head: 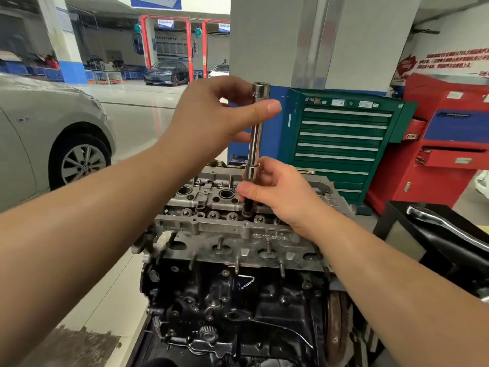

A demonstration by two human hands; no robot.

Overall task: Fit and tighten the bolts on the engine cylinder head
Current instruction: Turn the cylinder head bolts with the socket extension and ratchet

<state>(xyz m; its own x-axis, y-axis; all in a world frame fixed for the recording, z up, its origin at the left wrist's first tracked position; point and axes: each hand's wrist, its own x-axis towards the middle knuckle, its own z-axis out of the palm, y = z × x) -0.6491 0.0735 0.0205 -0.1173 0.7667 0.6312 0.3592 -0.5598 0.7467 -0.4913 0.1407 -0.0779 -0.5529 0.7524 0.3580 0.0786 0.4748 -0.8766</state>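
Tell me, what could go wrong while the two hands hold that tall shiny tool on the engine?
The socket extension stands tall on one bolt, held only by the left hand up high and the right hand low down. If it leans, it might slip off the bolt. The right hand's fingers sit close to the cylinder head, so a slip could pinch them.

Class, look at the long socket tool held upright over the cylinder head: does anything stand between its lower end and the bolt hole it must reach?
Nothing visible does. The socket tool, gripped by the left hand and right hand, has its black lower end already at the cylinder head.
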